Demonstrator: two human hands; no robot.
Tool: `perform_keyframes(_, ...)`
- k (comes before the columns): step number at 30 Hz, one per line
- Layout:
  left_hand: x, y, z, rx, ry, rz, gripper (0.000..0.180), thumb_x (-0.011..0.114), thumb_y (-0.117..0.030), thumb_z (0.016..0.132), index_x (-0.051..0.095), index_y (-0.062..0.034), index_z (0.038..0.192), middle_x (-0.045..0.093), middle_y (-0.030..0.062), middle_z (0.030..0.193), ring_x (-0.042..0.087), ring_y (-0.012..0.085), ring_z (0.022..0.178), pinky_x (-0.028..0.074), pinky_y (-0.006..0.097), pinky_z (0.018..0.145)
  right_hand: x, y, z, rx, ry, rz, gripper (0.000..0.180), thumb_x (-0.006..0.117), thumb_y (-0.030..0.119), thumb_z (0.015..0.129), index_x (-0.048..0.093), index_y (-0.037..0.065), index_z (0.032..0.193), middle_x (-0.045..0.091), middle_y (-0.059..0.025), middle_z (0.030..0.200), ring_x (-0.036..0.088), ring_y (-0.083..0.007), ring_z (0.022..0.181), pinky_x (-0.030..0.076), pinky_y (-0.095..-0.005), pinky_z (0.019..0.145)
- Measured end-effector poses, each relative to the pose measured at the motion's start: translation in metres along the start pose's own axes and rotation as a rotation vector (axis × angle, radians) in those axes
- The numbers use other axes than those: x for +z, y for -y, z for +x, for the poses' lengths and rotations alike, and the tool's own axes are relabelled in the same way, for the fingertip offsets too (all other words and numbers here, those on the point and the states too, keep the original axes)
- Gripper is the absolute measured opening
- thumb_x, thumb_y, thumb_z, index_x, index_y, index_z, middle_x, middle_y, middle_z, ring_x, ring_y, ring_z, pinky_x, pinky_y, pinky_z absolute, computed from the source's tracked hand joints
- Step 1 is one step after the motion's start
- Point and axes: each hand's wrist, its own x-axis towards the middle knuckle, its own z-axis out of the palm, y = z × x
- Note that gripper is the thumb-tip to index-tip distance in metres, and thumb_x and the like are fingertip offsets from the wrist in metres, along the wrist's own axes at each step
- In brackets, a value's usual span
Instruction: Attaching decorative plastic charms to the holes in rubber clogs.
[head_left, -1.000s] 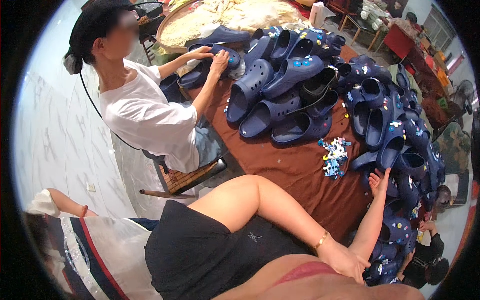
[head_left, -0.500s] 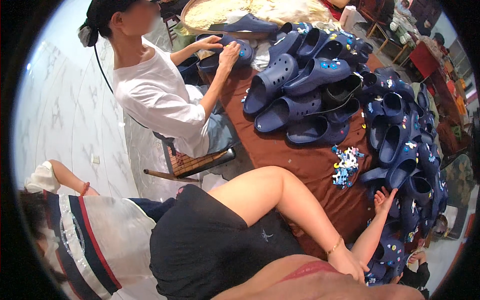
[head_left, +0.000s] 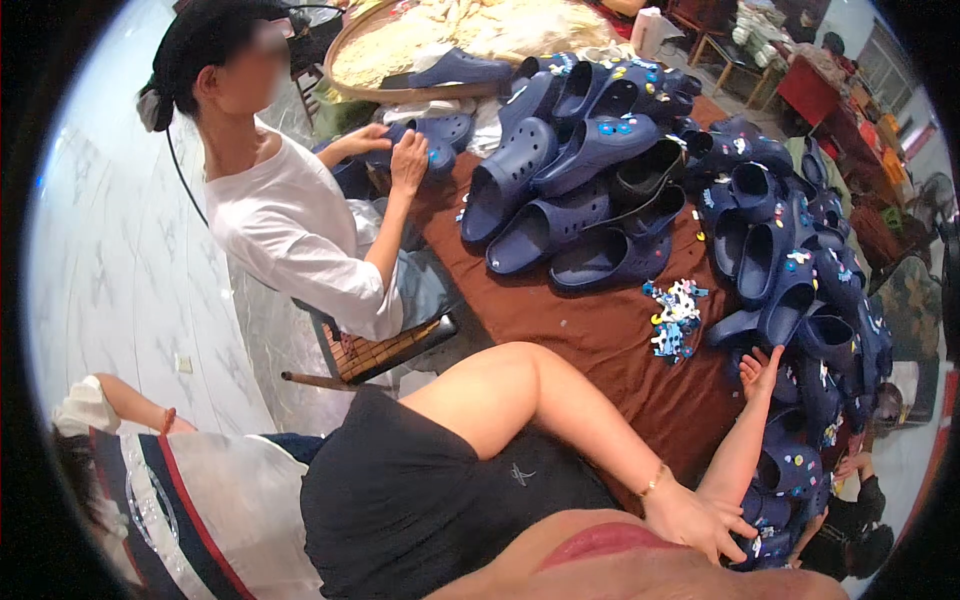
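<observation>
My left hand [head_left: 695,522], with a thin bracelet at the wrist, is open across my right forearm low in the picture. Its fingers are spread and hold nothing. Past it, my right hand [head_left: 762,372] is raised palm up with fingers apart, also open. Its thumb tip reaches the edge of a navy clog [head_left: 788,320]; I cannot tell whether they touch. Below my left fingers, more clogs with small coloured shoe charms [head_left: 790,468] are partly hidden. A loose heap of white and blue charms [head_left: 677,312] lies on the brown cloth [head_left: 590,345] to the left.
A large stack of navy clogs [head_left: 570,225] covers the table's far side. Across on the left, a seated person in white [head_left: 300,235] handles a clog [head_left: 440,135]. Another person in striped clothing [head_left: 215,490] is close at my left. A round woven tray [head_left: 345,75] stands behind.
The whole view has shifted slightly, so most things sit further left. My left hand's fingers have spread wider. My right hand stays by the clogs; the seated person's hands remain at the clog.
</observation>
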Motion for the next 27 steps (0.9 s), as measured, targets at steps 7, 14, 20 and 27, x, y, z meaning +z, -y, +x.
perform_keyframes(7, -0.031, -0.052, -0.016, -0.140, -0.117, -0.173, 0.044, 0.043, -0.038, 0.091, 0.062, -0.0041, 0.112, 0.039, 0.0256, 0.137, 0.014, 0.0516, 0.134, 0.017, 0.059, 0.106, 0.002, -0.002, 0.004, -0.010, -0.054, 0.017, 0.085, 0.047, 0.081, 0.071, 0.058, 0.005, 0.107, 0.062, -0.0074, 0.076, 0.059, -0.0133, 0.052, 0.047, -0.0207, 0.044)
perform_keyframes(14, -0.041, -0.057, -0.035, -0.143, -0.087, -0.147, 0.037, 0.051, -0.027, 0.082, 0.067, -0.0054, 0.107, 0.040, 0.0229, 0.139, 0.012, 0.0496, 0.136, 0.018, 0.062, 0.104, 0.003, -0.002, 0.001, -0.018, -0.036, 0.008, 0.087, 0.044, 0.082, 0.072, 0.057, 0.005, 0.109, 0.062, -0.0066, 0.074, 0.058, -0.0126, 0.051, 0.045, -0.0205, 0.043)
perform_keyframes(20, -0.054, -0.049, -0.027, -0.023, 0.011, 0.088, 0.045, 0.061, -0.020, 0.070, 0.063, -0.0114, 0.115, 0.044, 0.0176, 0.136, 0.023, 0.0475, 0.133, 0.029, 0.061, 0.100, -0.001, -0.007, 0.010, -0.038, 0.015, 0.021, 0.084, 0.046, 0.081, 0.071, 0.059, 0.005, 0.104, 0.062, -0.0064, 0.069, 0.058, -0.0158, 0.053, 0.045, -0.0252, 0.045)
perform_keyframes(27, -0.038, -0.018, 0.010, 0.044, 0.027, 0.369, 0.041, 0.066, -0.032, 0.070, 0.064, -0.0212, 0.110, 0.044, 0.0099, 0.133, 0.031, 0.0350, 0.131, 0.026, 0.060, 0.102, -0.005, -0.011, 0.012, -0.039, 0.037, 0.005, 0.088, 0.048, 0.080, 0.072, 0.058, 0.002, 0.111, 0.066, -0.0138, 0.081, 0.064, -0.0207, 0.072, 0.051, -0.0291, 0.064)
